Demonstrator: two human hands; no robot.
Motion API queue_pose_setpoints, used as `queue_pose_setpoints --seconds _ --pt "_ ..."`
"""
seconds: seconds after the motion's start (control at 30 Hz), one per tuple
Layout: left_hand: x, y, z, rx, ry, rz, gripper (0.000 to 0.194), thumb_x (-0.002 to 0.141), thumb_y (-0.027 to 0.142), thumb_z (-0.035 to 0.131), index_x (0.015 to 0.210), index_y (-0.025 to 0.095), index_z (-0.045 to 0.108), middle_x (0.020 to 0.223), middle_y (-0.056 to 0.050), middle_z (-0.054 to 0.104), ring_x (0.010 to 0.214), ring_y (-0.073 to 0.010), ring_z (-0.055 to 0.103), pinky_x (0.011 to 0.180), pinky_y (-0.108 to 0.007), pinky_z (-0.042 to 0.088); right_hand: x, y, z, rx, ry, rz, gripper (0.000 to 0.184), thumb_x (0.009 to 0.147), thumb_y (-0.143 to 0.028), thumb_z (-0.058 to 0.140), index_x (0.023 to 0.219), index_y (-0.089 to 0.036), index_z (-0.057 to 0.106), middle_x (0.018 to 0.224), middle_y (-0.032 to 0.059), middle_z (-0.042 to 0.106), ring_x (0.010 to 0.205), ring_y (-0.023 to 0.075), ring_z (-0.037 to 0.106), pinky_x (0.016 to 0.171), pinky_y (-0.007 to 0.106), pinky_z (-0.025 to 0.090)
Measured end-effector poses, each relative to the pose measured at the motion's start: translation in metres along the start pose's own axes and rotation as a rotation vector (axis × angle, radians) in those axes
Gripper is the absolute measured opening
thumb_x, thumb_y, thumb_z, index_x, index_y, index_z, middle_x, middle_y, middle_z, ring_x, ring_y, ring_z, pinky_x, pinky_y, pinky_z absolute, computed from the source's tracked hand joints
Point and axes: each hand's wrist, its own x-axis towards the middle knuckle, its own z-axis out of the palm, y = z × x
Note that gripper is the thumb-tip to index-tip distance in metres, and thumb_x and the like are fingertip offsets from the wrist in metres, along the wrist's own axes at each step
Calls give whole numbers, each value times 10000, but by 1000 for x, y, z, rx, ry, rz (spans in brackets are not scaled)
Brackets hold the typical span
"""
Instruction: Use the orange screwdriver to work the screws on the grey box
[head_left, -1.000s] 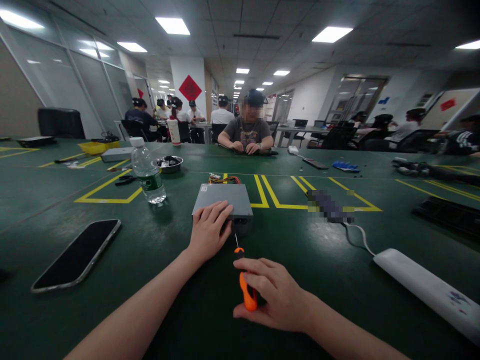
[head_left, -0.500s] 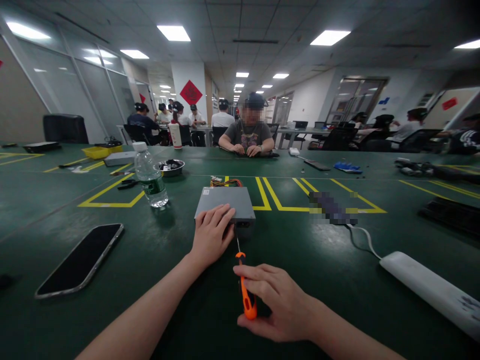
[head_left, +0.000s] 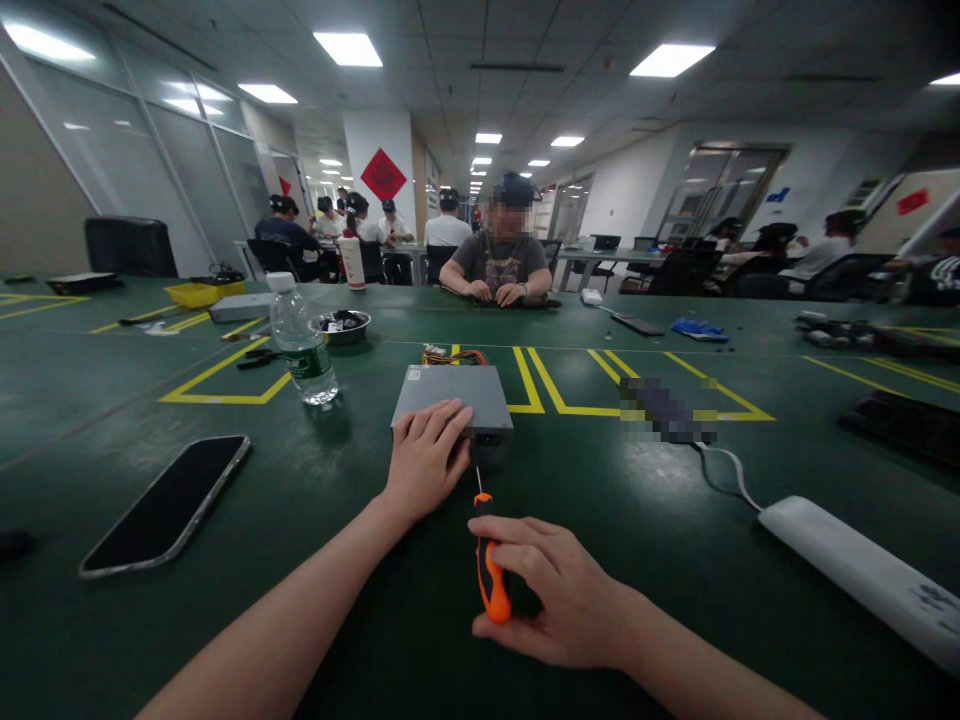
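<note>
A grey metal computer power supply lies on the green table, its bundle of coloured wires at the far side. My left hand is wrapped over its near left corner, fingers on the top and thumb against the near face. In my right hand is an orange and black screwdriver, held by the handle between thumb and fingers. Its thin shaft points away from me at the near face of the power supply. The screwdriver's tip is too small to tell whether it sits in a screw.
A water bottle, a metal bowl with dark bits and a phone stand to the left. At right lie a white power strip with its cable and a blurred-out object. Across the table sits a person.
The screwdriver's handle has turned a little in my right fingers. My left hand keeps its place on the power supply. The whole view has shifted slightly.
</note>
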Motion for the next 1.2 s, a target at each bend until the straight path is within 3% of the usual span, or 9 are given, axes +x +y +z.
queue_pose_setpoints --seconds 0.13,0.37,0.57,0.7,0.8,0.97,1.2 --pt "0 -1 1 -6 6 -2 354 867 283 460 1217 244 492 1273 -48 545 1156 -225 473 929 -404 283 4 -3 -3 -30 -117 -56 337 937 -363 370 1155 -126 469 1094 174 606 995 210 607 751 323 514" --pt "-1 -2 0 -12 -5 0 353 871 284 456 1221 244 488 1282 -46 537 1167 -223 462 930 -403 282 3 -3 -1 -56 49 -52 245 930 -376 419 957 -143 491 1007 154 641 883 181 640 704 282 517" --pt "0 -1 0 -9 4 5 354 868 277 458 1219 239 488 1271 -48 546 1158 -223 469 927 -406 281 7 -5 -2 -48 -88 -74 345 954 -378 330 1126 -127 494 1057 164 619 980 200 608 738 306 515" --pt "0 0 0 -8 7 3 344 868 283 459 1208 243 498 1272 -47 545 1154 -224 475 926 -407 283 5 -3 3 -86 -20 -108 316 932 -409 405 995 -127 532 1008 171 633 912 199 624 677 299 513" --pt "0 0 0 -9 3 -1 345 869 284 456 1210 246 497 1277 -45 541 1158 -223 473 926 -403 285 4 -3 3 -42 4 -78 321 937 -416 399 951 -118 518 1038 173 627 897 177 625 716 280 511" --pt "-1 0 2 -2 6 -2 347 869 279 459 1212 242 494 1275 -50 542 1160 -225 470 927 -406 282 8 -6 -1 -70 -111 -83 285 947 -352 376 1117 -170 515 1070 164 607 1006 200 590 729 310 510" --pt "-1 -1 1 -2 1 4 360 864 266 461 1222 248 491 1268 -54 546 1153 -235 474 921 -417 286 2 -2 4 -63 59 -113 268 925 -389 440 930 -134 521 975 148 651 843 158 631 661 261 509"
